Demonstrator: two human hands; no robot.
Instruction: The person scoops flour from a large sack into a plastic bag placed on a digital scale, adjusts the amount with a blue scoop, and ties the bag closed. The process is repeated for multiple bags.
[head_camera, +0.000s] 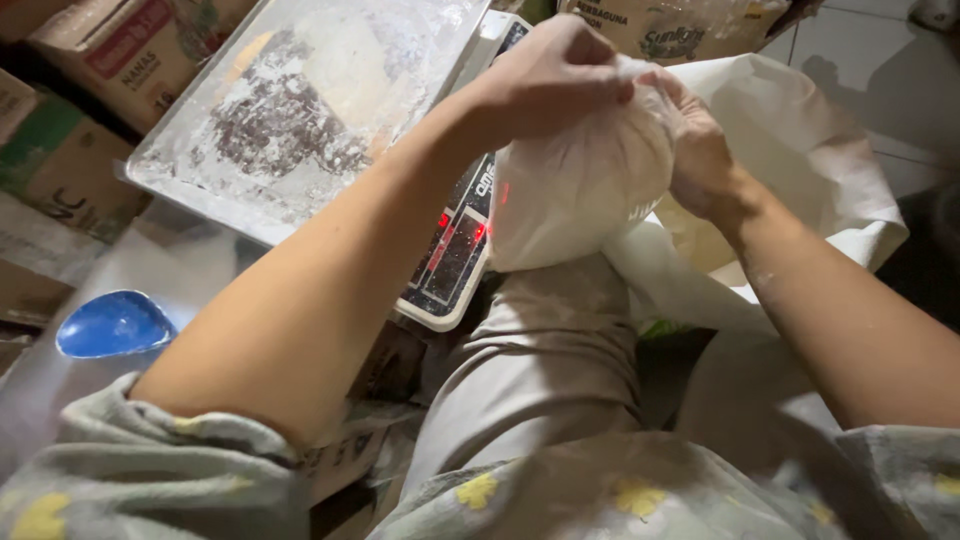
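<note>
My left hand (550, 75) and my right hand (700, 150) both grip the gathered top of a small clear plastic bag (575, 195) filled with white powder. The bag hangs just above my raised knee, in grey trousers (545, 350). It is in front of a digital weighing scale (455, 255) whose red display is lit. The scale's steel pan (300, 110) is dusted with white powder. Behind the bag stands a large open white sack (800, 140).
A blue scoop (112, 325) lies at the left on a plastic-covered surface. Cardboard boxes (95, 60) are stacked at the upper left and top right. Tiled floor (880, 60) shows at the far right.
</note>
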